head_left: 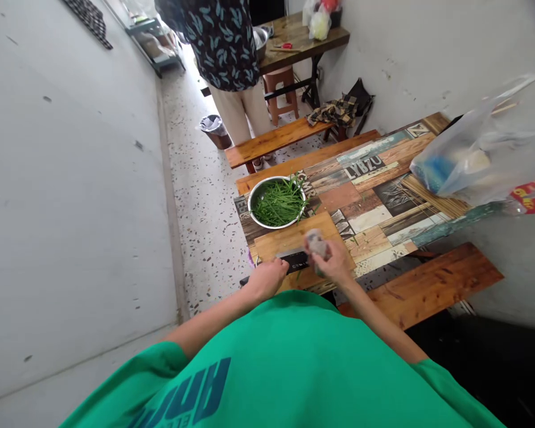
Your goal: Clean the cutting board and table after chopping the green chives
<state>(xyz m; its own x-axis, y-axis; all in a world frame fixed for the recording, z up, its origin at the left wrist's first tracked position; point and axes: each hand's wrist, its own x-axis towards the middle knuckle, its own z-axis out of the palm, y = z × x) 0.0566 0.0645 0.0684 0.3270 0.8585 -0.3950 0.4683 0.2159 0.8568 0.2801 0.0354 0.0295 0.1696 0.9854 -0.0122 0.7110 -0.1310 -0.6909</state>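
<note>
- I see my right hand (334, 261) closed around a pale, greyish lump (316, 242), fingers curled about its lower part; I cannot tell what the lump is.
- The lump sits over the far right part of a wooden cutting board (289, 238), which lies at the near corner of the table.
- My left hand (267, 278) is at nine o'clock from the lump, curled into a fist on the handle end of a dark knife (294, 260); its wide blade lies flat across the board and points toward the right hand.
- At eleven o'clock from the lump, just past the board's far edge, stands a metal bowl (256, 199) filled with cut green stalks (279, 203).
- The table (374, 196) has a patchwork printed top of coloured planks and letters.
- At two o'clock, well apart, a clear plastic bag (481, 148) with something blue and pale inside rests on the table's far right end.
- A wooden bench (428, 285) runs at four o'clock beside the table, and another bench (271, 141) lies at twelve o'clock beyond it.
- Farther at twelve o'clock a person (225, 53) in a leaf-patterned top stands by a second table (303, 38), with a small lined bin (214, 129) near their feet.
</note>
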